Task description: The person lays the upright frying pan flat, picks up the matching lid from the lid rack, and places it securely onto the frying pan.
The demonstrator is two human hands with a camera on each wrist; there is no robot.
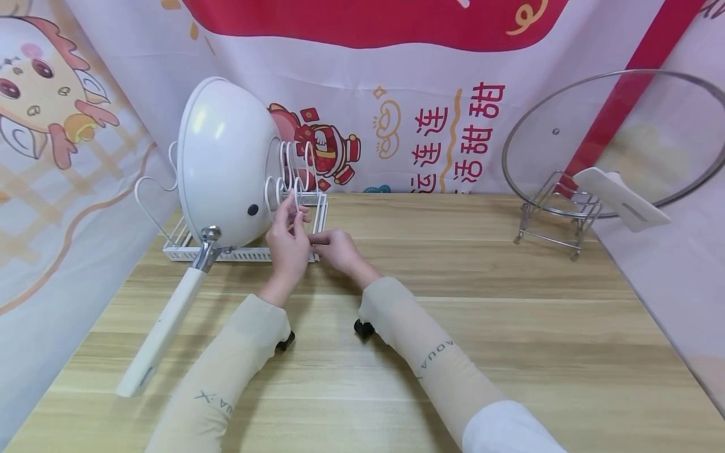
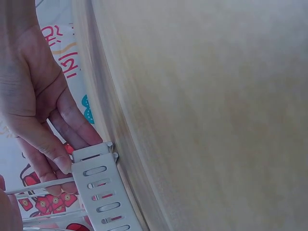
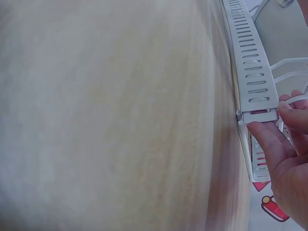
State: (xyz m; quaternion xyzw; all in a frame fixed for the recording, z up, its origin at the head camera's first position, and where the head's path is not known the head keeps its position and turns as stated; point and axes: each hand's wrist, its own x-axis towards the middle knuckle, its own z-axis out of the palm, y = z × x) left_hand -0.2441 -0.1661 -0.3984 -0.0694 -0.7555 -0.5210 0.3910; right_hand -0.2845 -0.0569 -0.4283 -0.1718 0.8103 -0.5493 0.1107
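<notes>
2 hands: the left hand [image 1: 289,242] has its thumb and finger almost closed, as it appears, on a thin white wire loop [image 2: 45,184], though the exact contact is partly hidden; the right hand [image 1: 337,248] pinches, with thumb and fingers close together, the narrow white end piece [image 3: 260,116] at the front right corner of the long, low, white slotted rack [image 1: 255,254].
Slotted rack: it lies on the pale wood-grain table [image 1: 544,327], at the left, near the back. A pull on this corner could, I judge, drag the whole frame.
End piece: if the pull is uneven, it may jam askew in the rail, or nip a fingertip.
Wire loop: pressed too strongly, it may bend, or spring away and knock the wok.
White wok: the large, rounded, glossy white wok [image 1: 226,151] stands on its edge in the rack, bottom turned toward the loops. A jolt below could make it rock, because it looks top-heavy.
Long handle: the straight white handle [image 1: 164,336] reaches past the front rail; a left sleeve brushing it could turn the wok, like a lever.
Glass lid: the round transparent lid [image 1: 561,151] with metal rim is well apart; only strong table shaking should endanger it.
</notes>
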